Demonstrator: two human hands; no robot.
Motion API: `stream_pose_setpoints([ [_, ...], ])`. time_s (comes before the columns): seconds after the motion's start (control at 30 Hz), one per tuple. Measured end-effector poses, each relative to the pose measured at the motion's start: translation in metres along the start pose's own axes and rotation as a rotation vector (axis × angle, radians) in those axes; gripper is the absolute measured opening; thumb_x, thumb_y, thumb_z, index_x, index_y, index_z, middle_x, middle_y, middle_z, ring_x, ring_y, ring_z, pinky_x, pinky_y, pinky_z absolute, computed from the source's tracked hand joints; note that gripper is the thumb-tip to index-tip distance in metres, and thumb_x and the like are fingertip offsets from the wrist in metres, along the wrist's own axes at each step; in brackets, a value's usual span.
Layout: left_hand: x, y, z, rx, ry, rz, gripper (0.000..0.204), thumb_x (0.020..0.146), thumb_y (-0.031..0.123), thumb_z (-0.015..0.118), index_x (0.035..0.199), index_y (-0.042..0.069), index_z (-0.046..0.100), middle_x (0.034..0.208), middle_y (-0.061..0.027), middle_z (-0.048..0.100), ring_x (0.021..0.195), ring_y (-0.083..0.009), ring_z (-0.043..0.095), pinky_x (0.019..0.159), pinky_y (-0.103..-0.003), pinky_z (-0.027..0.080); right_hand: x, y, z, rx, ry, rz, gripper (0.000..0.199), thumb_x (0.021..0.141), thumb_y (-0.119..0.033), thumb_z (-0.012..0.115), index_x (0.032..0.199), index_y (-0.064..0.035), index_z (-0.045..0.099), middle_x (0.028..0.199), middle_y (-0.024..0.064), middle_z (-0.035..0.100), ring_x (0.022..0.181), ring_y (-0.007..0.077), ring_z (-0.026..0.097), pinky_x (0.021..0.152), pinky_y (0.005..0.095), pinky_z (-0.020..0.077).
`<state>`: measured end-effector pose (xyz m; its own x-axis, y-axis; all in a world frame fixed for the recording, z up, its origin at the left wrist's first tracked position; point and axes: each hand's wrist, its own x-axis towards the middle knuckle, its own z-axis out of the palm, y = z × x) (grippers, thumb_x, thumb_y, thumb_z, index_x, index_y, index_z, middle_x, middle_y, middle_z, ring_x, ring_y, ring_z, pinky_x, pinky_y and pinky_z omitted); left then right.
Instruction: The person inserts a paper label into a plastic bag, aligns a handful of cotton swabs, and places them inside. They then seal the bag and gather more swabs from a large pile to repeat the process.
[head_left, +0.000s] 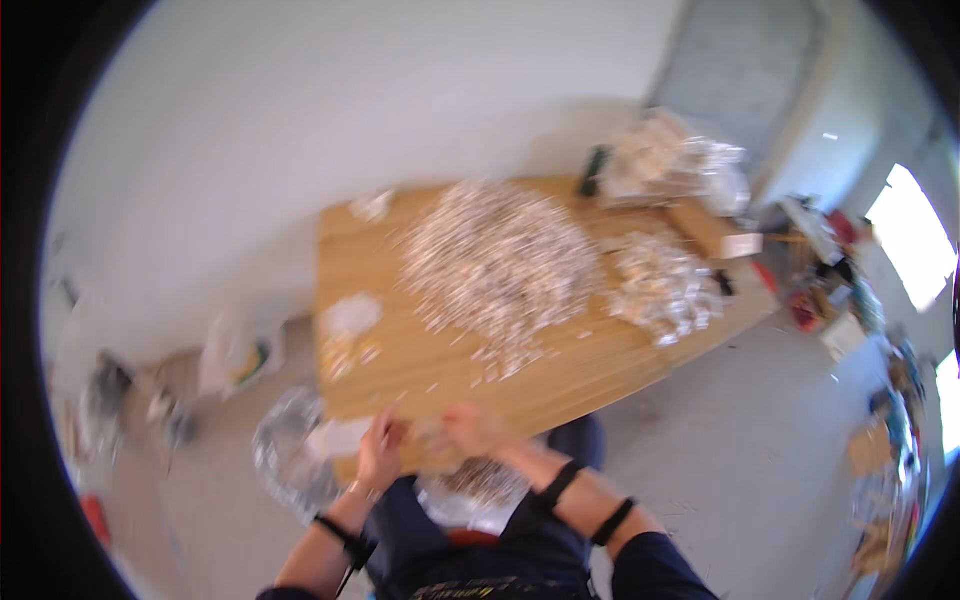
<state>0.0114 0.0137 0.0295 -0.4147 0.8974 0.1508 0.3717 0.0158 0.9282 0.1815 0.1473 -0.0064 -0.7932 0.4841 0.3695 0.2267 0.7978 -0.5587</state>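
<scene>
My left hand (380, 452) is at the near edge of the wooden table (400, 385), its fingers drawn together. A thin pale sliver shows at its fingertips, too blurred to name. Just to its right, my right hand (475, 430) is smeared by motion, so its fingers cannot be made out. Something pale and see-through (432, 440) lies between the two hands. Beyond them spreads a large heap of small pinkish-white pieces (500, 265). A white sheet (338, 438) lies beside my left hand.
Clear wrapped packets (662, 290) are piled at the right of the table, near a long cardboard box (700, 230) and a big clear bag (670, 165). Brown bits (485, 482) lie in clear plastic at my lap. A clear plastic bag (292, 450) stands left of the table.
</scene>
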Motion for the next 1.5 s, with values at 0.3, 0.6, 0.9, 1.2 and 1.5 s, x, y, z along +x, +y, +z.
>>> stream_pose_setpoints([
  [0.3,-0.028,0.081,-0.018,0.266,-0.036,0.573,0.049,0.063,-0.003,0.073,0.108,0.011,0.063,0.110,-0.0063,0.065,0.103,-0.0265,0.061,0.089,-0.038,0.047,0.027,-0.070,-0.054,1.244,-0.227,0.801,0.018,0.088,-0.012,0.054,0.074,-0.0061,0.063,0.056,-0.0019,0.053,0.043,0.0052,0.046,0.039,0.0209,0.0358],
  [0.6,-0.039,0.082,-0.005,0.050,-0.005,0.496,0.039,0.060,0.010,0.084,0.096,0.009,0.070,0.103,-0.0072,0.070,0.100,-0.0238,0.065,0.086,-0.035,0.049,-0.003,-0.059,-0.056,1.654,-0.388,0.810,0.012,0.089,-0.011,0.053,0.084,-0.0047,0.061,0.066,0.0010,0.056,0.051,0.0085,0.051,0.045,0.0223,0.0414],
  [0.9,-0.037,0.111,0.008,0.002,-0.077,0.542,0.029,0.064,0.013,0.084,0.090,0.011,0.071,0.093,-0.0033,0.072,0.094,-0.0188,0.066,0.089,-0.035,0.046,0.001,-0.094,-0.050,1.612,-0.218,1.034,0.018,0.094,-0.019,0.048,0.096,-0.0045,0.059,0.070,-0.0001,0.057,0.049,0.0063,0.053,0.037,0.0194,0.0418],
  [1.2,-0.039,0.123,0.008,-0.139,-0.127,0.382,0.032,0.067,0.015,0.083,0.096,0.013,0.071,0.096,-0.0036,0.072,0.097,-0.0198,0.066,0.094,-0.037,0.044,0.002,-0.110,-0.068,1.689,-0.311,0.955,0.023,0.095,-0.024,0.049,0.103,-0.0058,0.059,0.080,0.0015,0.062,0.059,0.0086,0.061,0.042,0.0205,0.0487],
  [1.5,-0.044,0.108,0.002,-0.090,-0.147,0.480,0.038,0.070,0.018,0.080,0.105,0.008,0.069,0.102,-0.0049,0.071,0.104,-0.0230,0.063,0.100,-0.041,0.041,-0.010,-0.072,-0.054,1.709,-0.362,0.850,0.018,0.095,-0.022,0.051,0.093,-0.0057,0.059,0.068,0.0009,0.055,0.048,0.0080,0.050,0.036,0.0209,0.0359],
])
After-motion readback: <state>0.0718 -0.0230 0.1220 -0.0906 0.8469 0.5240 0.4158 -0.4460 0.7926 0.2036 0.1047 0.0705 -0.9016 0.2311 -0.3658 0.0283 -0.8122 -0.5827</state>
